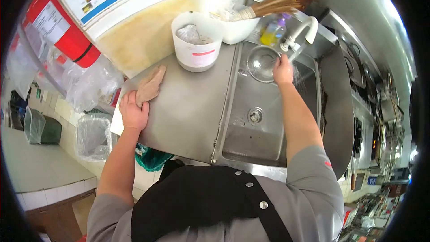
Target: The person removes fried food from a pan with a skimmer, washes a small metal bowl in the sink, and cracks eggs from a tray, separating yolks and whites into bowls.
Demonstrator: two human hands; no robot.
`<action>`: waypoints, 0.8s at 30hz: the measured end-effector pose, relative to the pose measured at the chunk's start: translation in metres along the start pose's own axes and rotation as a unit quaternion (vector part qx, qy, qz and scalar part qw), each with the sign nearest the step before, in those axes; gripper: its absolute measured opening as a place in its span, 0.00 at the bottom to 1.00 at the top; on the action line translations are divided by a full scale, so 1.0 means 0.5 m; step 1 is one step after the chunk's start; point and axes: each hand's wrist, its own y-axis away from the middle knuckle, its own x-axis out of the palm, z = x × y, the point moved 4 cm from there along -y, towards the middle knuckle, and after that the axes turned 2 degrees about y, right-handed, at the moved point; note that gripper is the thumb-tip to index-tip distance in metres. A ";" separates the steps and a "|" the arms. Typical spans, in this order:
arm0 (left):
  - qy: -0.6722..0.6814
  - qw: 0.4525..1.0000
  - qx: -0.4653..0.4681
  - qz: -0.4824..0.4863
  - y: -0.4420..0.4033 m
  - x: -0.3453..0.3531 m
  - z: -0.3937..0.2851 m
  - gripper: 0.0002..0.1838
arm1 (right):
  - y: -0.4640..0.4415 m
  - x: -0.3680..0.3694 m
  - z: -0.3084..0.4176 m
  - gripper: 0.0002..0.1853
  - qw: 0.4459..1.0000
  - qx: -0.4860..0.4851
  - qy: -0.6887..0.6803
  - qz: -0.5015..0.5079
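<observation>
Stainless-steel counter (186, 112) joined to a steel sink (242, 96), tiled kitchen. Your left hand (133, 111): half open, palm down by the counter's left edge, thumb apart from fingers, touching the lower end of a limp brownish-pink cloth (151, 85); can't tell if it grips. Your right hand (283, 70): fingers curled, at the right side of a round shiny bowl (260, 63) in the sink's far-left part, near a white curved tap (310, 29); what it holds, can't tell. Water sprays beside it, so best use a firm grip, wet rims likely slip; aim splash into the basin. Counts: two hands, one cloth, one bowl, one tap, one drain (255, 115), one white plastic tub (197, 53), one brown bristle brush (273, 6), one yellow soap bottle (271, 33), one red fire extinguisher (83, 47)
</observation>
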 end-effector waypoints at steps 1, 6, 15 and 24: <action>0.003 1.000 -0.009 0.009 -0.001 -0.005 -0.005 0.26 | 0.003 0.006 -0.003 0.16 0.999 -0.032 -0.019 -0.016; -0.008 1.000 -0.013 0.010 0.000 -0.010 -0.004 0.26 | 0.034 0.031 -0.048 0.16 0.944 0.239 -0.228 -0.009; -0.014 1.000 0.000 -0.010 0.003 -0.003 0.004 0.26 | 0.094 0.004 -0.065 0.18 0.726 0.402 -0.540 0.143; -0.016 1.000 0.004 -0.006 0.009 0.007 0.018 0.27 | 0.131 -0.027 -0.104 0.22 0.740 0.379 -0.553 0.057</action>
